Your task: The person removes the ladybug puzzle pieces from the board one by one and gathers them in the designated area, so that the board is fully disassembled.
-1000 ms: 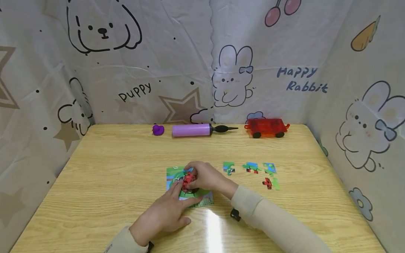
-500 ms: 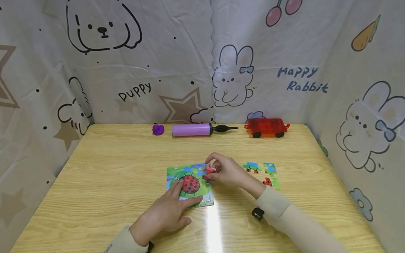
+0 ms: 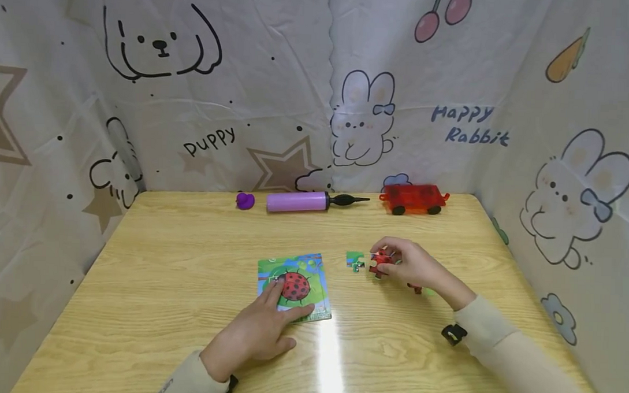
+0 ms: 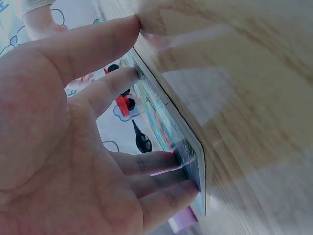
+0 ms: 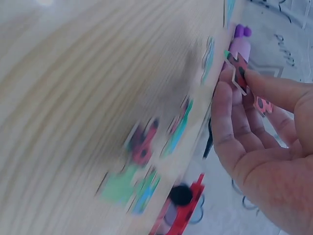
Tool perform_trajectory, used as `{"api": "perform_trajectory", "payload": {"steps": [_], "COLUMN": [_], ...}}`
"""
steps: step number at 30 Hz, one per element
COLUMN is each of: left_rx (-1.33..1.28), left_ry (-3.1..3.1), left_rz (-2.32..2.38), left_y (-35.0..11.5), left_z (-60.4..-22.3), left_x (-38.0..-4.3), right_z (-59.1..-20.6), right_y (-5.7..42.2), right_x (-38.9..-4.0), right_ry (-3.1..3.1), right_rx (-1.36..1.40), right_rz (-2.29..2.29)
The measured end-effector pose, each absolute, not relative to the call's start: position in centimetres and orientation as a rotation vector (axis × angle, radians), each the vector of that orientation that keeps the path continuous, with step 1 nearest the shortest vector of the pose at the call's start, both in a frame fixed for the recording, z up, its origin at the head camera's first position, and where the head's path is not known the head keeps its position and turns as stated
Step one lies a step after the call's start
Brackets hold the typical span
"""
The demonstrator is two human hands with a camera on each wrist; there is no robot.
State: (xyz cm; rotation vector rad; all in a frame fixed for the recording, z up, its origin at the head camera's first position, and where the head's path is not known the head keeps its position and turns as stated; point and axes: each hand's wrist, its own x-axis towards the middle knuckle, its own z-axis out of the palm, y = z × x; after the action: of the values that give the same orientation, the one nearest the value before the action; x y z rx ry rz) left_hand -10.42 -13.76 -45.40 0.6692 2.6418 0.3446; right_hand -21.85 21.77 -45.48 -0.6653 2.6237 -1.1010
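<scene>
My left hand (image 3: 255,330) rests with spread, fairly straight fingers on a square card (image 3: 317,289) printed with a red ladybug. In the left wrist view its fingertips press on the card's (image 4: 188,128) near edge. To the right, my right hand (image 3: 418,264) pinches a red, black-spotted jigsaw piece (image 3: 378,263) between thumb and fingers, above the table. The right wrist view shows that piece (image 5: 239,73) at the fingertips, and a second red spotted piece (image 5: 263,105) behind the thumb. A green-and-blue jigsaw piece (image 3: 354,260) lies between card and right hand.
More jigsaw pieces lie beneath the right hand, a red one (image 5: 143,146) and a green one (image 5: 117,186) among them. Along the table's back edge stand a purple duck (image 3: 245,201), a lilac hand pump (image 3: 298,202) and a red toy wagon (image 3: 414,199). Printed cloth hangs behind.
My right hand has lifted red jigsaw pieces off the card and carried them right, over the loose pieces. The ladybug picture is now uncovered. My left hand stays in place.
</scene>
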Motion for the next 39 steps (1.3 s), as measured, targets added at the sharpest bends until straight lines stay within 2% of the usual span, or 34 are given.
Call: {"api": "perform_trajectory", "payload": {"steps": [8,16,26,39], "left_rx": [0.670,0.664,0.649,0.699], "left_ry": [2.647,2.642,2.632,2.634], "left_rz": [0.341,0.350,0.356,0.364], "left_y": [-13.8,-13.7,-13.6,-14.1], "left_z": [-45.4,-45.5,-45.4,-45.6], "left_x": [-10.4,-10.4,-10.4,-10.3], "right_z": [-46.2,-47.0,-47.0,-46.4], "right_y": [24.2,24.3,24.2,20.7], "right_x": [-21.1,-20.7,-20.1,-20.6], "right_ry": [2.499,2.685,2.751,2.843], "right_rx": [-0.597,-0.655,-0.757,-0.863], "right_rz": [-1.121,-0.870,-0.792,-0.711]}}
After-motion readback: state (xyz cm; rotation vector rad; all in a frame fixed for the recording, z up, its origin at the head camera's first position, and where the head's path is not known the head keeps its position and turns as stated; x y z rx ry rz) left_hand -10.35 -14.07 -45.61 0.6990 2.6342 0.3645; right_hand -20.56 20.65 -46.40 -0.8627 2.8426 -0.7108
